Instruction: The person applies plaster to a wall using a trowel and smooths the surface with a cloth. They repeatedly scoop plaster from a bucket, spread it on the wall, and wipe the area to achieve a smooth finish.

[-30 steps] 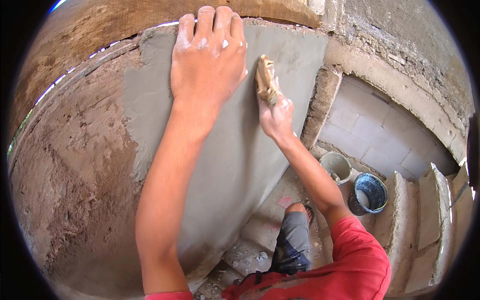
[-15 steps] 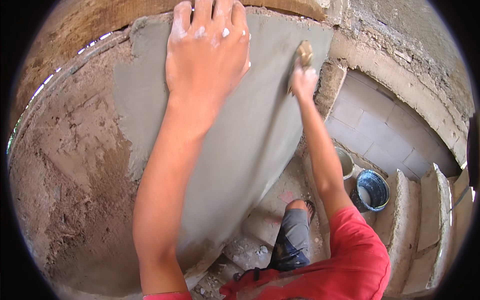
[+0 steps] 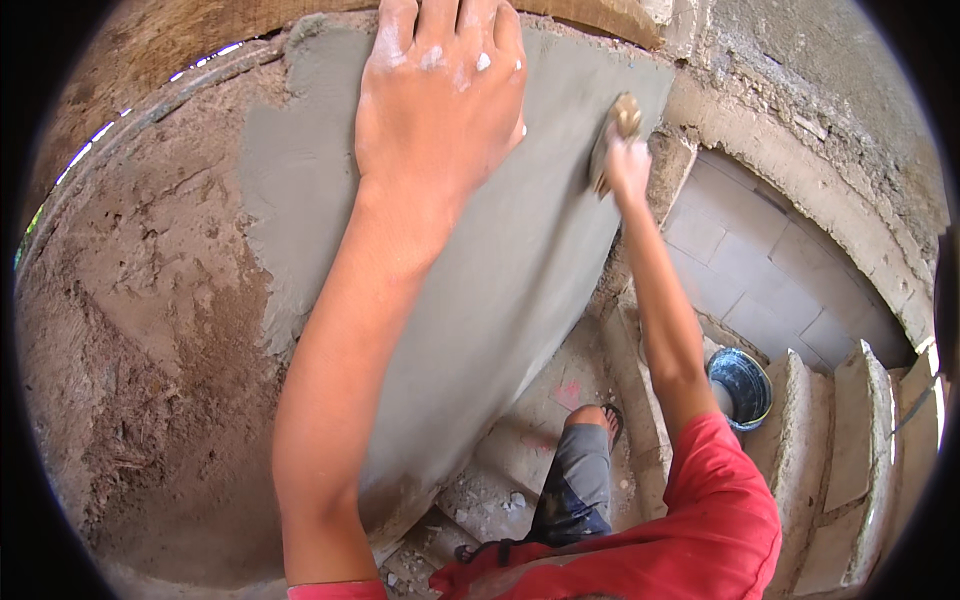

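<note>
My left hand (image 3: pixel 440 105), with white smears on its knuckles, is raised against the top of a wall, in front of the wet grey plaster (image 3: pixel 470 270). Its fingers are slightly apart and point upward; their tips run out of view at the upper edge. My right hand (image 3: pixel 628 168) is closed around the handle of a plastering float (image 3: pixel 612 145), whose flat face lies against the plaster near the wall's right end. The hand is a little blurred, and the float is seen nearly edge-on.
Rough brown wall (image 3: pixel 150 330) lies left of the plaster. A wooden beam (image 3: pixel 230 40) runs along the top. At the lower right stand a dark bucket (image 3: pixel 738 388) and concrete steps (image 3: pixel 835 450). Rubble (image 3: pixel 505 505) is scattered by my foot; grey blockwork (image 3: pixel 770 260) fills an arched opening.
My right hand and the float have shifted slightly right and down. The left hand appears farther right as the view moves a little. A second bucket is now mostly hidden behind my right forearm.
</note>
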The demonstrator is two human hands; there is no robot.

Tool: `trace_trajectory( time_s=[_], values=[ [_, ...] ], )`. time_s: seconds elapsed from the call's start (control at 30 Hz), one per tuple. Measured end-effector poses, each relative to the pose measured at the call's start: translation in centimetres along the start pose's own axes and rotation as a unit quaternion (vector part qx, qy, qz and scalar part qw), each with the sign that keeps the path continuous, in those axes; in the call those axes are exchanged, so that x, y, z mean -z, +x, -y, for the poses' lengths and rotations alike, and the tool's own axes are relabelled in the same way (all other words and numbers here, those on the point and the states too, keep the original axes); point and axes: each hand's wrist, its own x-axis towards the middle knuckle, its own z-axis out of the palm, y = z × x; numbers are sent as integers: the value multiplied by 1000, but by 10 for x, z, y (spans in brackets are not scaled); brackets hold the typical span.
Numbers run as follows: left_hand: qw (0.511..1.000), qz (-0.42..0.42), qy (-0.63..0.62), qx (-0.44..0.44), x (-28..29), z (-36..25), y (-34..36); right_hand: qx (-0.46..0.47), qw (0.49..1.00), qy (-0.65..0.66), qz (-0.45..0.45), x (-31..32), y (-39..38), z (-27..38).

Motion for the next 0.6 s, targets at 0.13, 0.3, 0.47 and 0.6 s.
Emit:
trace_trajectory(
  time_s=[0.13, 0.3, 0.47, 0.6],
  values=[
    [999, -39, 8, 5, -18, 4, -8, 235, 966, 82, -76, -19, -88, 9],
    [999, -39, 9, 8, -20, -8, 3, 22, 994, 88, -52, 15, 40, 1],
    [1000, -9, -4, 2, 0, 3, -2, 269, 958, 81, -65, -14, -56, -2],
    [1000, -23, 10, 7, -2, 0, 2, 73, 996, 51, -6, -2, -12, 20]
  ],
)
